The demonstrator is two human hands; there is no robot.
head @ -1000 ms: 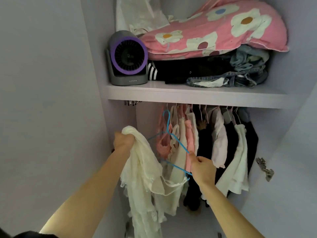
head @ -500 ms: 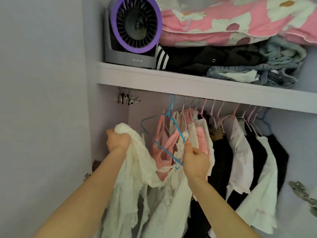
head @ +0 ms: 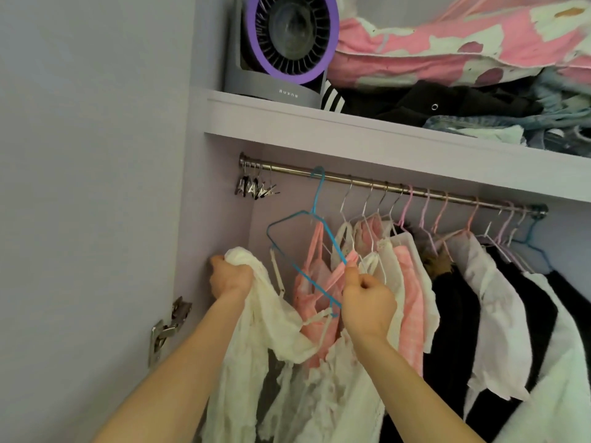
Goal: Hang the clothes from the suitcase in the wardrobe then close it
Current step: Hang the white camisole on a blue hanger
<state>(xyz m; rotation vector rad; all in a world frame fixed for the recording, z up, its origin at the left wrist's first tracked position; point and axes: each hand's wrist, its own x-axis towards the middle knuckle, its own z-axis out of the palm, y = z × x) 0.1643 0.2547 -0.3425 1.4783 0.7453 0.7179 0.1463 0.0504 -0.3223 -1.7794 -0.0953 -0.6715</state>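
I look into the open wardrobe. A blue wire hanger [head: 315,219] has its hook over the metal rail [head: 383,186], left of the other hangers. My right hand [head: 367,303] is shut on the hanger's lower right corner. My left hand [head: 231,278] grips a bunched cream lace garment [head: 271,321], which drapes down between my arms; one thin strap runs up to the hanger's left end. The suitcase is out of view.
Pink, cream, black and white clothes [head: 447,282] fill the rail to the right. Metal clip hooks [head: 256,187] hang at its left end. The shelf [head: 367,135] above holds a purple-ringed fan [head: 287,43], a floral pillow and folded clothes. A door hinge [head: 166,330] is at the left.
The blue hanger has gone up and its hook now sits over the rail. Both hands rose with the cream garment, and my view moved closer and upward.
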